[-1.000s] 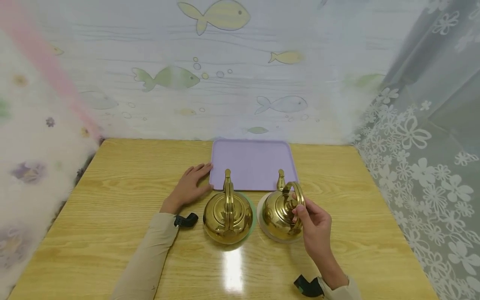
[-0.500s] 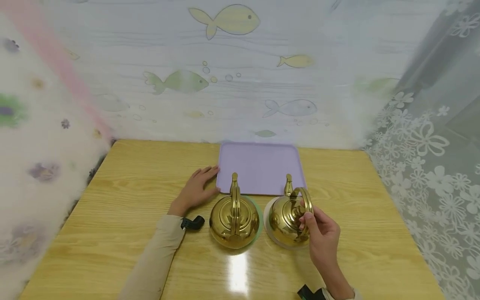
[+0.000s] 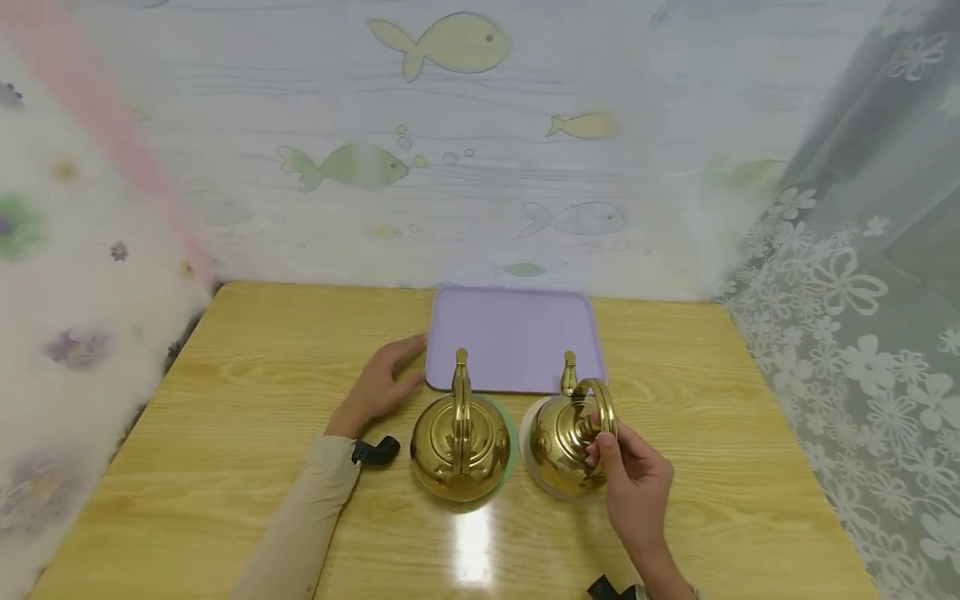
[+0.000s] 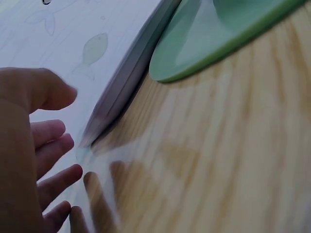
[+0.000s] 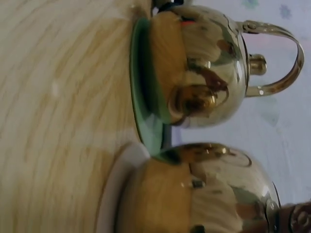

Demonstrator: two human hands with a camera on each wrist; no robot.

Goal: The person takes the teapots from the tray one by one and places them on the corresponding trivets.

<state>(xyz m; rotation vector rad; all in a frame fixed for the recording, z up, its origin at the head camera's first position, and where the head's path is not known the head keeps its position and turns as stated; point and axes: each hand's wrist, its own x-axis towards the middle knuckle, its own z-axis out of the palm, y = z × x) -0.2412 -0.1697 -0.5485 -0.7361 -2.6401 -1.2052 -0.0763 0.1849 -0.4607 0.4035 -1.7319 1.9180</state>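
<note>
Two golden kettles stand side by side with their spouts toward a lilac tray. The left kettle is on a green round mat. A pale round mat lies under the right kettle. My right hand grips the right kettle's arched handle from the right side, thumb nearest the lid knob. Beside the left edge of the lilac tray my left hand lies with fingers loosely extended, holding nothing. In the left wrist view those fingers are spread close to the tray's rim.
All of this is on a wood-grain table. Behind the tray hangs a pale fish-print curtain. Flower-patterned drapes close off the right side. Black wrist cameras sit on both wrists.
The head view has shifted a little. My left thumb has drawn slightly back from the tray's edge. My right hand still holds the kettle handle, and both kettles stay in place.
</note>
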